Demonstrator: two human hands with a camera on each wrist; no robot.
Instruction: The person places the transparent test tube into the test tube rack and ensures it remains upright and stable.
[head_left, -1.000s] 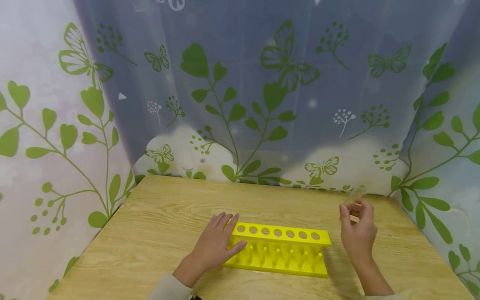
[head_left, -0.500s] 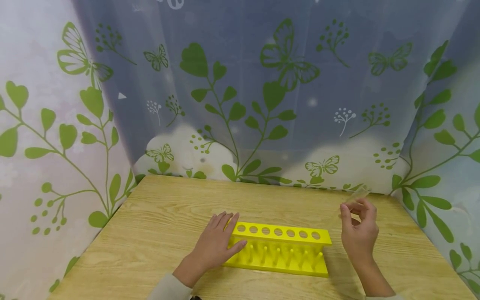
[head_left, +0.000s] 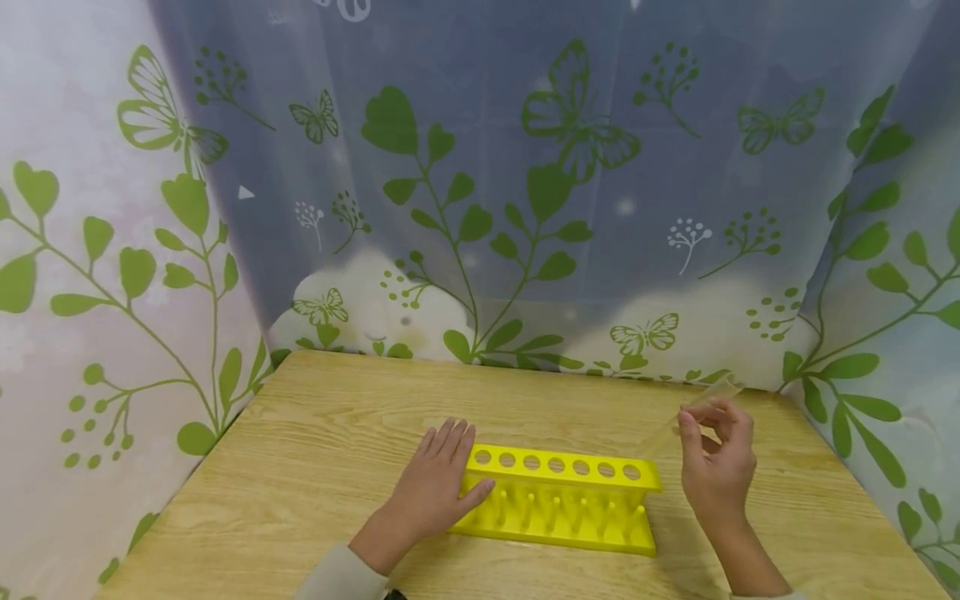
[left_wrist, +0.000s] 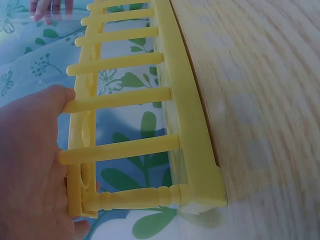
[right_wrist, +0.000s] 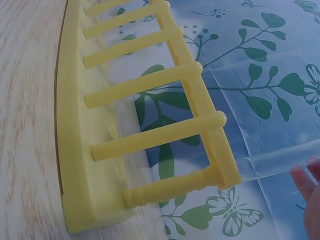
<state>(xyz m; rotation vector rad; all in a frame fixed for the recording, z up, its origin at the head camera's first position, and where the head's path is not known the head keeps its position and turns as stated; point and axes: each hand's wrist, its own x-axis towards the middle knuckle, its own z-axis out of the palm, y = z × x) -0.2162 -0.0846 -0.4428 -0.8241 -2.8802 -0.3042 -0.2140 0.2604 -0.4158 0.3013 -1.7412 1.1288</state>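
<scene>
A yellow test tube rack (head_left: 566, 471) stands on the table, with round holes along its top plate and a row of pegs below. My left hand (head_left: 427, 492) rests over its left end, fingers straight across the top and thumb along the near side. In the left wrist view the thumb (left_wrist: 57, 97) lies against the top plate's edge. To the right of the rack, my right hand (head_left: 720, 462) pinches a clear test tube (head_left: 718, 392) between thumb and fingers. The tube slants, its far end up to the right, its lower end (right_wrist: 255, 167) overlapping the rack's top corner in the right wrist view.
The wood-grain table (head_left: 360, 392) reaches back to a blue cloth backdrop (head_left: 480, 208) printed with green leaves and butterflies. Similar printed cloth hangs along the left (head_left: 112, 250) and right sides.
The test tube's lower end has come into view, slanting left toward the rack. My left fingers have straightened and drawn closer together on the rack. The rack has hardly moved.
</scene>
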